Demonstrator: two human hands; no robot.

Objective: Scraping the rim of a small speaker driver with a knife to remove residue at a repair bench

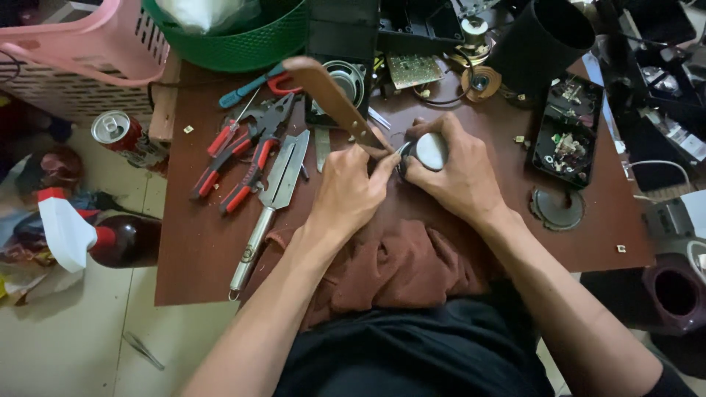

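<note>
Both hands grip: left hand a wooden-handled knife, right hand a round grey disc (fingers clenched).

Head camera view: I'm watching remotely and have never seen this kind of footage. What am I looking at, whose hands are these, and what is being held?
There is no machine here. A camera worn on a person's head looks down at their own two bare hands over a brown table. The left hand grips a knife with a wooden handle. The right hand holds a small round metal part, and the blade meets its edge. A brown cloth lies under the hands. Left of them lie red-handled pliers and metal shears. A black tray of small parts sits to the right.
</note>
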